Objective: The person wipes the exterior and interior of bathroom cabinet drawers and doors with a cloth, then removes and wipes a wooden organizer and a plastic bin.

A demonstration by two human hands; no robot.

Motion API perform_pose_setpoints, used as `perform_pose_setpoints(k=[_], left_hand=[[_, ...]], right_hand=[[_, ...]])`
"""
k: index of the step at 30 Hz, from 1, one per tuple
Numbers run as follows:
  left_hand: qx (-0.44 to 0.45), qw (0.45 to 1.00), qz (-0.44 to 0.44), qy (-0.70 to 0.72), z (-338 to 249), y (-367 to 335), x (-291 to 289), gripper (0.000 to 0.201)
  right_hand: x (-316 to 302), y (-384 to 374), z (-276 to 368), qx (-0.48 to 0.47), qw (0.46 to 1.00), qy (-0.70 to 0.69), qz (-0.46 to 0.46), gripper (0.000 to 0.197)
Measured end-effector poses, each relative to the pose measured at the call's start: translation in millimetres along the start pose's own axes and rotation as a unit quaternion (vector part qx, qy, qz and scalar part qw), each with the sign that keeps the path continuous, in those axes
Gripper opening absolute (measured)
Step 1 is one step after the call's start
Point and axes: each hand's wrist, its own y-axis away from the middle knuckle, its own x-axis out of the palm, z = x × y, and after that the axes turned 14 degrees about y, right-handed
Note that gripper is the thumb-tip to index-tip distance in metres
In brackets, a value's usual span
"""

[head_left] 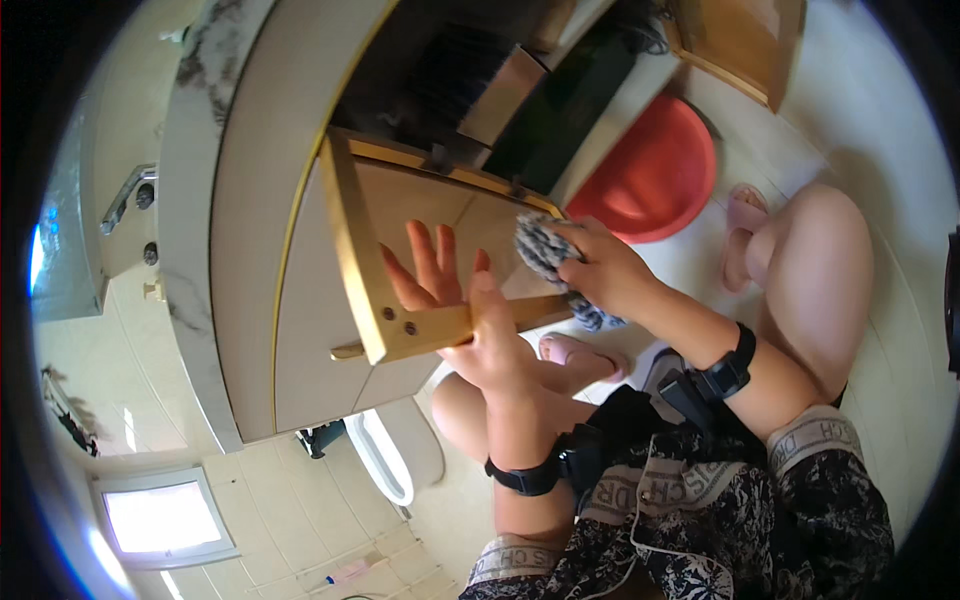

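My left hand [494,350] grips the edge of an open cabinet door [372,255] with a golden frame. Its thumb lies over the near side of the frame. The other fingers reach beyond the frame, spread somewhat apart, and show against the door's panel. In my right hand [612,270] is a bunched grey cloth [545,247], with one end hanging below the fingers. The cloth is close to the door frame's lower right part; whether it touches cannot be told.
A red basin [655,175] stands on the tiled floor by the open cabinet. Another open door [735,45] is beyond it. A marble-patterned countertop [205,290] with a faucet [128,198] lies left. A toilet [395,455] and a window [165,518] are at lower left.
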Motion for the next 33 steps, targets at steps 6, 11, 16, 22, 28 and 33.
perform_pose_setpoints(k=[6, 11, 16, 22, 28, 33], left_hand=[[0.029, 0.999, -0.015, -0.042, 3.4, 7.5, 3.2, 0.070], [0.072, 0.995, -0.010, -0.063, 14.5, 13.1, -4.9, 0.053], [0.025, 0.993, 0.030, -0.108, 19.4, 21.7, -20.0, 0.066], [0.065, 0.997, -0.005, -0.039, 7.1, 5.4, -3.8, 0.046], [0.028, 0.998, -0.030, -0.056, -2.7, 0.3, 5.7, 0.041], [0.092, 0.994, 0.007, -0.053, 10.9, 9.3, -12.3, 0.050]], right_hand=[[-33.8, 9.3, 70.7, -0.314, 0.941, -0.093, -0.083, 0.050], [-66.0, -6.7, 117.4, -0.476, 0.859, 0.112, -0.154, 0.030], [-81.3, -10.8, 149.8, -0.518, 0.827, 0.090, -0.196, 0.027], [-55.8, -41.9, 175.2, -0.466, 0.817, 0.305, -0.147, 0.028], [-51.3, -74.0, 167.0, -0.445, 0.834, 0.272, -0.182, 0.031], [-56.8, 6.1, 171.5, -0.432, 0.856, 0.270, -0.086, 0.034]])
